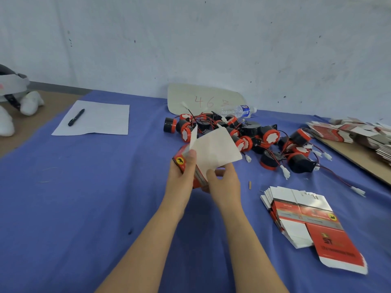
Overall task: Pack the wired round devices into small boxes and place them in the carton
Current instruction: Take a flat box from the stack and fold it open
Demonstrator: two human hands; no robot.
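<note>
Both hands hold one small red and white box (pixel 197 166) above the blue cloth, its white flaps (pixel 213 149) standing open and upward. My left hand (pixel 182 176) grips the box's left side, thumb on the flap edge. My right hand (pixel 222 182) grips it from the right, thumb pressed on the white panel. Behind the box lies a heap of several black and red round devices (pixel 249 136) with red and black wires and white plugs. A stack of flat unfolded boxes (pixel 302 218) lies to the right. No carton is in view.
A white sheet (pixel 95 119) with a black pen (pixel 76 117) lies at the left. A plastic bottle (pixel 239 111) and a card marked 46 (pixel 203 100) sit by the wall. More flat boxes (pixel 359 132) are piled on a board at the far right. White soft items (pixel 29 102) lie at the far left.
</note>
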